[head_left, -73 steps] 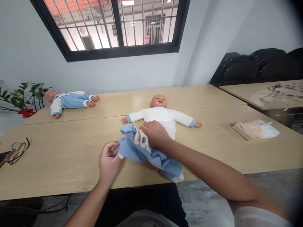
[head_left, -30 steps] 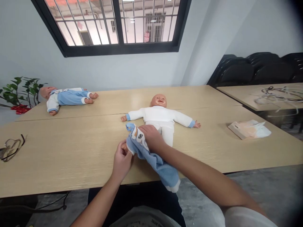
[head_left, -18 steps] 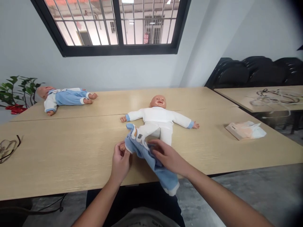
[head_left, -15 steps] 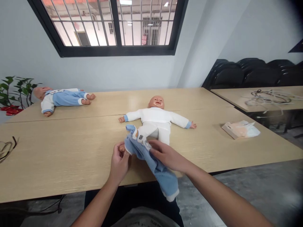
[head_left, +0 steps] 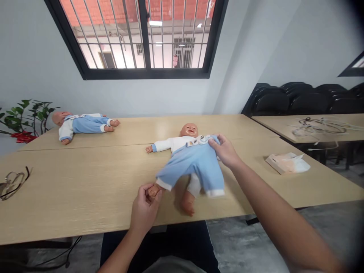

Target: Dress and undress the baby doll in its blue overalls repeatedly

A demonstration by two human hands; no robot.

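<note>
A baby doll (head_left: 190,130) lies on its back on the wooden table (head_left: 93,182), head toward the window, in a white top with blue cuffs. My left hand (head_left: 144,206) is closed around the doll's foot on the left side. That leg passes through one leg of the light blue overalls (head_left: 190,155), which lie spread over the doll's body. My right hand (head_left: 226,149) pinches the upper right corner of the overalls. The doll's other foot (head_left: 188,203) is bare and outside the garment, below its hem. The doll's arm on the right is hidden behind the cloth and my hand.
A second doll (head_left: 88,124) in blue and white clothes lies at the back left, beside a potted plant (head_left: 19,117). Glasses (head_left: 14,185) rest at the left. A tissue pack (head_left: 287,163) sits at the right. Cables (head_left: 324,126) lie on another table near stacked black chairs (head_left: 273,99).
My right hand has moved up and to the right, drawing the overalls from the table edge over the doll's body. My left hand stays at the foot. The view has tilted up slightly.
</note>
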